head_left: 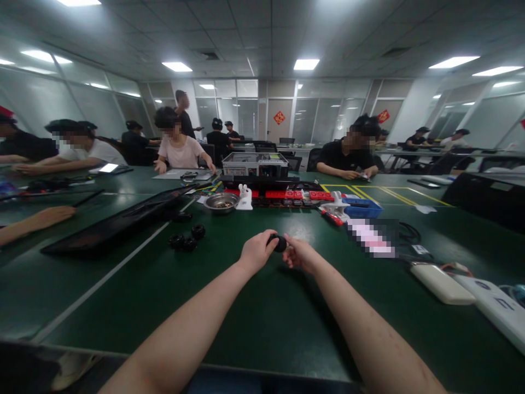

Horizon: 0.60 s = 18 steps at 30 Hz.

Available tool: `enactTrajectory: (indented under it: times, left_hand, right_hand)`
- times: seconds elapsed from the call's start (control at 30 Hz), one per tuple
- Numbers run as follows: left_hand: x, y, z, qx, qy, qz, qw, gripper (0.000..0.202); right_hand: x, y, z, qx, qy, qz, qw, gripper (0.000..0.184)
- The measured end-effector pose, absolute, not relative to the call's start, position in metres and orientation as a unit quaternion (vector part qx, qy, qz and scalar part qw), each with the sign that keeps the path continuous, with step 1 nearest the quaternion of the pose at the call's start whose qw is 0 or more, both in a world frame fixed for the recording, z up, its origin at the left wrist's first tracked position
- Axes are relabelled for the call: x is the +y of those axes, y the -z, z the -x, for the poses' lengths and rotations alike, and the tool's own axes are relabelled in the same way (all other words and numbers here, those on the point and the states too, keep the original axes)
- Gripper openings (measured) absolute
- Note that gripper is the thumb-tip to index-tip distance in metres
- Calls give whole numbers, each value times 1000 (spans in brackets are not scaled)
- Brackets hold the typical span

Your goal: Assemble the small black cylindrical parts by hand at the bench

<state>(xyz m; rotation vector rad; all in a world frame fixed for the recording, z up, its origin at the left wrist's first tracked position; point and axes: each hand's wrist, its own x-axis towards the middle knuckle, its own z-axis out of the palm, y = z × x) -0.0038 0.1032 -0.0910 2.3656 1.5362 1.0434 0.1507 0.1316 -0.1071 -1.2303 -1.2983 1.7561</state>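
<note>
A small black round part (280,243) is gripped between the thumb and fingers of my left hand (260,253), above the green table. My right hand (302,255) meets it from the right, fingers curled and closed at the part's edge. Whatever is between those right fingertips is too small to make out. To the left, several black rounded pieces (186,239) lie in a cluster on the table. Their exact kind is unclear at this size.
Ahead stand a metal bowl (221,202) of small parts, a white stand (245,198), red strips (287,195) and a blue tray (363,208). A long black panel (123,219) lies left, near another person's hand (53,217). A white power bank (443,283) lies right.
</note>
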Motion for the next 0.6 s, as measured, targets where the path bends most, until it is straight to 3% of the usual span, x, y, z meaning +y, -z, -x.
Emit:
enactTrajectory:
  times: [0.17,0.27,0.33,0.4,0.5,0.6]
  left_hand:
    - [112,98,4,531,-417,-722,151,38]
    - [121,103,3,579,-435,-585,366,57]
    - [126,106,2,560,-405,-487,534,64]
    - [128,108,3,510,-385,-442,630,64]
    - [128,109,4,477,-397,-457,637,59]
    - [124,107,4,518,-439,-540,497,49]
  right_hand:
    - [125,104,-138,-591,-544,456,384,18]
    - [117,98,-134,-692,-376,445,426,28]
    - [110,93,-132,-771,-213,431,417,35]
    - [104,89,-131,-813,-107,419,390,35]
    - [104,88,-132,-819,-81,416,387,44]
    - [116,97,-137,-752,-174,487,409,46]
